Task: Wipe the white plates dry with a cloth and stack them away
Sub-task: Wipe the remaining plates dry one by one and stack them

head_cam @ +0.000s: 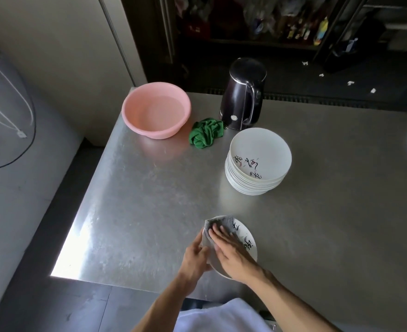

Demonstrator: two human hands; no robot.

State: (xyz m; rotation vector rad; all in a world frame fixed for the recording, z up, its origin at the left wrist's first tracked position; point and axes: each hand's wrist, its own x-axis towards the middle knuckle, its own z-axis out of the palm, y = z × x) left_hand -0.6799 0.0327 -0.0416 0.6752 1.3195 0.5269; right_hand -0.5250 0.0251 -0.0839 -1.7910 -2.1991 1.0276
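A white plate [249, 238] with black brush lettering is held just above the steel table's front part. My left hand [195, 257] grips its left rim from the side. My right hand [231, 251] lies flat with straight fingers, pressing a grey cloth [218, 224] onto the plate's face. Further back on the right stands a stack of several white plates [257, 161] with the same lettering.
A pink basin [155, 110] sits at the steel table's [137, 188] back left, with a crumpled green cloth [206, 135] and a dark kettle [244, 92] beside it. The table's left edge and front corner are close to my hands.
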